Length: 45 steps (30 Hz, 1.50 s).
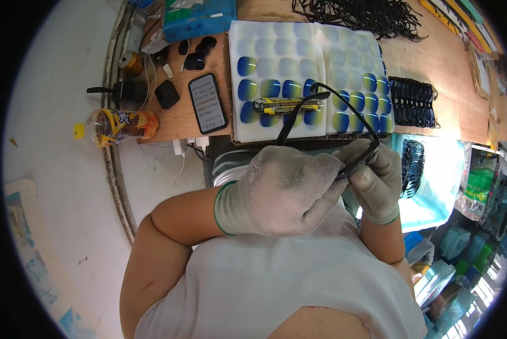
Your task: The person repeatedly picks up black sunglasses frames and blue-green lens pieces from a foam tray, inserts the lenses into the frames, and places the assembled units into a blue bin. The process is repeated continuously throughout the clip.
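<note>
Both my hands wear pale knitted gloves and hold a black glasses frame [288,125] in front of my chest. My left hand [284,189] is closed, its thumb and fingers pinching the near part of the frame. The fingers of my right hand [376,179] are bent around the frame's right side. The frame's dark arms reach up and away, over the lens tray. Whether lenses sit in the frame is hidden by my gloves. On the white-lined tray [277,129] lie rows of blue-yellow tinted lenses [247,66]. Across them rests a yellow box cutter [287,105].
Left of the tray lie a phone [207,103], loose dark lenses [195,61] and a drink bottle [120,125] by the table edge. A blue box [200,20] stands behind. Black frames [413,101] are stacked at right; a pile of black glasses arms [361,16] lies at the back.
</note>
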Available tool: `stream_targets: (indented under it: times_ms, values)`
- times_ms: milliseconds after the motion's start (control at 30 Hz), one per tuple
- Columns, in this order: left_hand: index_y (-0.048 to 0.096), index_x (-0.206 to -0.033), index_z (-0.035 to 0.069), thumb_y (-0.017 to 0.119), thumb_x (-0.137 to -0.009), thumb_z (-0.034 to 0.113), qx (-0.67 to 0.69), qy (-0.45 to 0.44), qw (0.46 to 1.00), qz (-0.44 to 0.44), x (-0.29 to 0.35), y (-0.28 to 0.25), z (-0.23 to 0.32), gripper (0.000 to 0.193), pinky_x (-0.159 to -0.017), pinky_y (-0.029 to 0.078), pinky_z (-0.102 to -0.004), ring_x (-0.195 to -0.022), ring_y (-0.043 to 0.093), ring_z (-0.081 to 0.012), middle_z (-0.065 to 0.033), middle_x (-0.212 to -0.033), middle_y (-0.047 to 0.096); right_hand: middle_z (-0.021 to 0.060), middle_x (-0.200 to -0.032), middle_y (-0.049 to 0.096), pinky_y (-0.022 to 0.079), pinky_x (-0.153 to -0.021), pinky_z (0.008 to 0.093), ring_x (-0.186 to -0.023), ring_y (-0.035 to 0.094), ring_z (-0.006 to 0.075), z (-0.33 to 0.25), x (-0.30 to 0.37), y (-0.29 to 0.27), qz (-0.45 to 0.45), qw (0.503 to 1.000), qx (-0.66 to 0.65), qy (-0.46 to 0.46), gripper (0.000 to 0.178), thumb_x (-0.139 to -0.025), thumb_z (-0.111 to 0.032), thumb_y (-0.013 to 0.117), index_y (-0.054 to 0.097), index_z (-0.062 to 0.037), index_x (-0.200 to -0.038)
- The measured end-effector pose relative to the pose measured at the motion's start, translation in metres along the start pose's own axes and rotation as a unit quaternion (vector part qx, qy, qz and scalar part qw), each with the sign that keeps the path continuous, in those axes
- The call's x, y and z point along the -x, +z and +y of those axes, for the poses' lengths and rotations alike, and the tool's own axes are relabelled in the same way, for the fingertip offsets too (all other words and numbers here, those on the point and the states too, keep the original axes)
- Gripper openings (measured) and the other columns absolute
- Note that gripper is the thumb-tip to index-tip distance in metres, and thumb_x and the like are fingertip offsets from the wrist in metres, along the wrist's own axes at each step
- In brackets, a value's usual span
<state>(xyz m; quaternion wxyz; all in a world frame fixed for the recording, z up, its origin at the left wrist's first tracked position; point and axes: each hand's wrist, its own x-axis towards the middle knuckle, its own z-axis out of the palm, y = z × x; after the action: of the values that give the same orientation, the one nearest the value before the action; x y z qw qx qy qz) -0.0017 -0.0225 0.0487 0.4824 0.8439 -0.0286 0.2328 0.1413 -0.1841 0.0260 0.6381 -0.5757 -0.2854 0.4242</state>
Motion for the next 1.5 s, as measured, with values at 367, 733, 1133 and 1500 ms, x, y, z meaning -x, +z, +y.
stream_targets:
  times_ms: [367, 733, 1133, 1500]
  values:
    - [0.063, -0.094, 0.002, 0.076, -0.082, 0.009, -0.071, -0.045, 0.984, -0.158, -0.032, 0.018, 0.002, 0.019, -0.048, 0.048, -0.0424, -0.056, 0.063, -0.0314, -0.0115, -0.065, 0.058, 0.0169, -0.133, 0.057, 0.043, -0.106, 0.0455, -0.121, 0.059, 0.031, -0.016, -0.024, -0.063, -0.038, 0.941, 0.24, -0.234, 0.072, -0.073, -0.027, 0.09, 0.054, 0.0014, -0.129]
    - [0.071, -0.089, 0.007, 0.066, -0.09, 0.02, 0.077, -0.076, 0.898, -0.427, -0.138, 0.079, -0.018, 0.014, -0.057, 0.052, -0.0387, -0.064, 0.067, -0.0312, -0.0131, -0.075, 0.069, 0.013, -0.067, 0.052, 0.051, -0.078, 0.0481, -0.064, 0.054, 0.0349, -0.015, 0.028, -0.153, -0.156, 0.937, 0.235, -0.206, 0.026, -0.081, -0.018, 0.077, 0.058, -0.0035, -0.071]
    - [0.062, -0.114, -0.002, 0.071, -0.087, 0.034, -0.327, -0.243, 0.898, -0.165, -0.181, 0.175, -0.182, 0.046, -0.097, 0.051, -0.0451, -0.109, 0.064, -0.0382, -0.0219, -0.113, 0.064, 0.022, -0.137, 0.061, 0.048, -0.106, 0.0378, -0.122, 0.063, 0.0258, 0.002, 0.053, -0.154, 0.156, 0.986, -0.05, -0.031, 0.085, -0.095, -0.006, 0.055, 0.0, 0.0111, -0.158]
    - [0.059, -0.101, 0.004, 0.072, -0.092, 0.007, 0.192, -0.259, 0.943, -0.087, -0.083, 0.071, -0.09, 0.017, -0.068, 0.05, -0.0293, -0.077, 0.061, -0.0125, -0.0057, -0.087, 0.063, 0.0274, -0.145, 0.049, 0.053, -0.092, 0.0359, -0.103, 0.062, 0.0214, 0.009, 0.038, -0.09, 0.14, 0.986, -0.018, -0.087, 0.07, -0.09, 0.004, 0.049, 0.019, -0.0001, -0.153]
